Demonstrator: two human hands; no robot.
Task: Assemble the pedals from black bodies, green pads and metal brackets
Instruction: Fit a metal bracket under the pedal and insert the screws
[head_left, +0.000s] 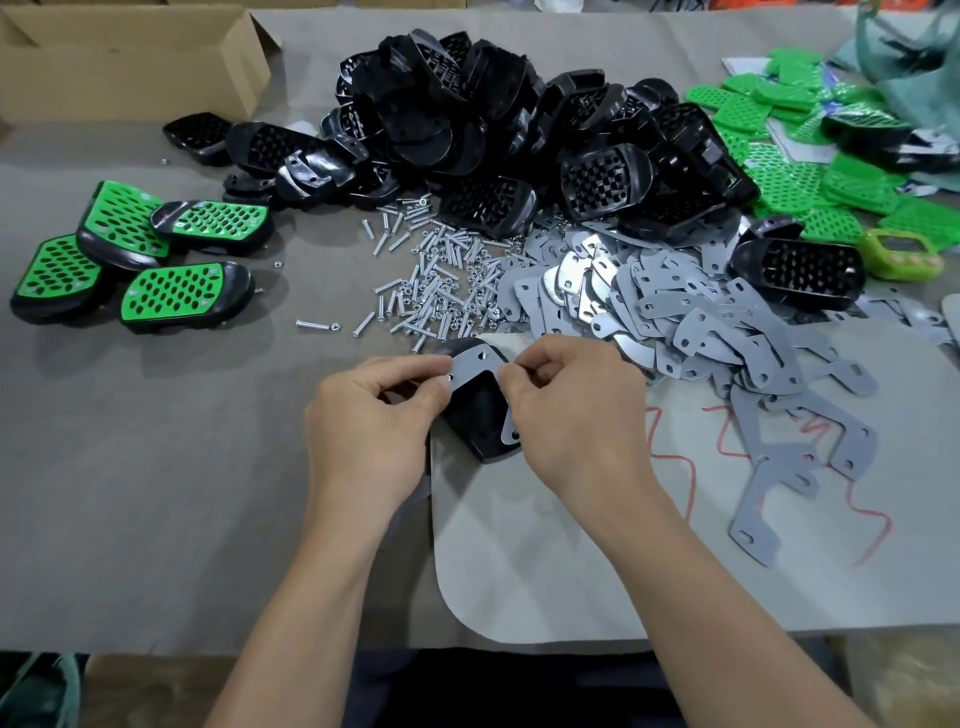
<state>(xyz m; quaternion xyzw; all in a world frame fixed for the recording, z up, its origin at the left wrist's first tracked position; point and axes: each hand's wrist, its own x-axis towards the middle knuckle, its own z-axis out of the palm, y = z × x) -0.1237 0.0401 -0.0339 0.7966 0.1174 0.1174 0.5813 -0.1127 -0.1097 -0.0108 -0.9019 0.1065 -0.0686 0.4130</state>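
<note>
Left hand (374, 410) and right hand (571, 410), fingers curled, are pinching opposite sides of a metal bracket (467, 366) lying atop a black body (478, 421) toward the bench's (156, 467) near edge.

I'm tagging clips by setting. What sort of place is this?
Probably a small workshop's hand-assembly bench: bulk piles of black bodies, brackets and screws on a covered table, with finished pedals set aside.

Glossy black plastic in the bodies (467, 104). Matt green plastic in the pads (852, 182). Dull grey facing on most brackets (701, 332), bare shiny metal on a few. Bright metal in the screws (431, 291). Plain brown cardboard in the box (130, 78). Matt covering on the table (156, 493).
</note>
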